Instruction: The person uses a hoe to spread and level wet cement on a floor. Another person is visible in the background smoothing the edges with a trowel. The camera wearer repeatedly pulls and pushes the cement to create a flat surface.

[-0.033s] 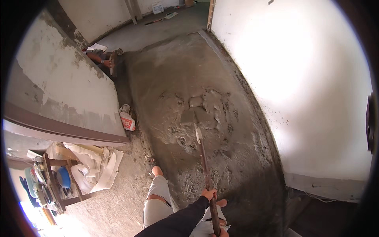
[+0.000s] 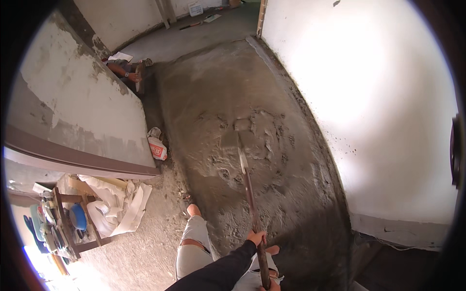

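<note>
I hold a long-handled shovel [image 2: 249, 194] that points away from me over wet grey cement [image 2: 204, 145]. Its flat blade rests among churned lumps at the middle of the patch, and the blade's edges are hard to make out against the cement. My left hand [image 2: 256, 237], in a dark sleeve, is wrapped round the wooden shaft partway down. Close to the lower edge my right hand [image 2: 272, 286] is closed round the shaft's near end, partly cut off by the picture.
A white wall [image 2: 388, 145] borders the cement on the right. At left, a wall end [image 2: 111, 121] has a crumpled bag [image 2: 158, 148] at its foot. Beyond it a co-worker's hand [image 2: 133, 76] holds a flat tool. A wooden rack [image 2: 68, 228] stands lower left.
The shovel blade has shifted very slightly left and blurs a little now. Both hands keep their grip on the shaft.
</note>
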A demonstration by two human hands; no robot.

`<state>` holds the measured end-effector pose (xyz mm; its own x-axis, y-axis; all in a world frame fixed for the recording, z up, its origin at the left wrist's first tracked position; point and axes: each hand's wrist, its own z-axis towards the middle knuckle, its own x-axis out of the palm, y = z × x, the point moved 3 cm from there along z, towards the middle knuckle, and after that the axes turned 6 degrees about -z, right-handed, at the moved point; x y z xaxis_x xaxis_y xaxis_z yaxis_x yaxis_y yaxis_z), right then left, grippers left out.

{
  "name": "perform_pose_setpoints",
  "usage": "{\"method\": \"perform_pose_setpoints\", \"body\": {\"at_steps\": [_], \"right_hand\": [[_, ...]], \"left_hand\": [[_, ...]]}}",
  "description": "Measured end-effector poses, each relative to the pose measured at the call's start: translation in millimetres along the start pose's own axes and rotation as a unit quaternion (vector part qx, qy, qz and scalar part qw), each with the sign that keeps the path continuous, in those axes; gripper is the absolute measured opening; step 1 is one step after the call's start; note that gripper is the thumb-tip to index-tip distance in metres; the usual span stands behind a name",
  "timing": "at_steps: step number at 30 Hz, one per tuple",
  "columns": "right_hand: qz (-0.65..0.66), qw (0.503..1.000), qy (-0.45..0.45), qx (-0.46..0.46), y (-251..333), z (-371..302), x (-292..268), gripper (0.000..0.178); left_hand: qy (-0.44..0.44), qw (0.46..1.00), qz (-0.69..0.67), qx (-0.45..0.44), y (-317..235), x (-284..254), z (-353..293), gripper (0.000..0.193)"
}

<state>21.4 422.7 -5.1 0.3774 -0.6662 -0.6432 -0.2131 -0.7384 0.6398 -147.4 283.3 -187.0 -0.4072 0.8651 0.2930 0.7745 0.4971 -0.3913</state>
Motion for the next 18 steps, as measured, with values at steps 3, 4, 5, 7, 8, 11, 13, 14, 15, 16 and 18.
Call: {"method": "perform_pose_setpoints", "body": {"at_steps": [3, 4, 5, 7, 8, 11, 13, 14, 15, 16, 18], "right_hand": [[0.041, 0.992, 0.046, 0.11, 28, 80, 29, 0.037], [0.079, 0.989, 0.063, 0.109, 55, 127, 36, 0.035], [0.111, 0.985, 0.073, 0.115, 75, 171, 42, 0.034], [0.128, 0.984, 0.069, 0.102, 103, 262, 63, 0.033], [0.142, 0.981, 0.071, 0.114, 126, 309, 60, 0.033], [0.039, 0.998, -0.042, -0.034, 189, 430, 99, 0.034], [0.04, 0.999, 0.003, 0.038, 184, 479, 100, 0.032], [0.095, 0.991, 0.04, 0.08, 180, 478, 114, 0.032], [0.151, 0.978, 0.077, 0.12, 179, 473, 129, 0.032], [0.201, 0.961, 0.11, 0.155, 173, 466, 137, 0.032], [0.422, 0.866, 0.174, 0.205, 163, 448, 150, 0.02]], "left_hand": [[-0.03, 0.996, 0.042, 0.077, -83, -13, 39, 0.029], [-0.067, 0.989, 0.07, 0.112, -132, -27, 59, 0.025], [-0.095, 0.98, 0.098, 0.141, -177, -33, 81, 0.023], [-0.085, 0.975, 0.124, 0.166, -256, -33, 130, 0.054], [-0.123, 0.956, 0.185, 0.192, -289, -20, 132, 0.058], [-0.214, 0.852, 0.399, 0.265, -373, -80, 213, 0.079], [-0.179, 0.879, 0.401, 0.186, -384, -63, 219, 0.081], [-0.191, 0.874, 0.425, 0.141, -384, -67, 219, 0.08], [-0.205, 0.866, 0.446, 0.097, -384, -78, 222, 0.079], [-0.211, 0.854, 0.467, 0.091, -381, -84, 228, 0.081], [-0.222, 0.831, 0.504, 0.082, -372, -90, 236, 0.085]]}}
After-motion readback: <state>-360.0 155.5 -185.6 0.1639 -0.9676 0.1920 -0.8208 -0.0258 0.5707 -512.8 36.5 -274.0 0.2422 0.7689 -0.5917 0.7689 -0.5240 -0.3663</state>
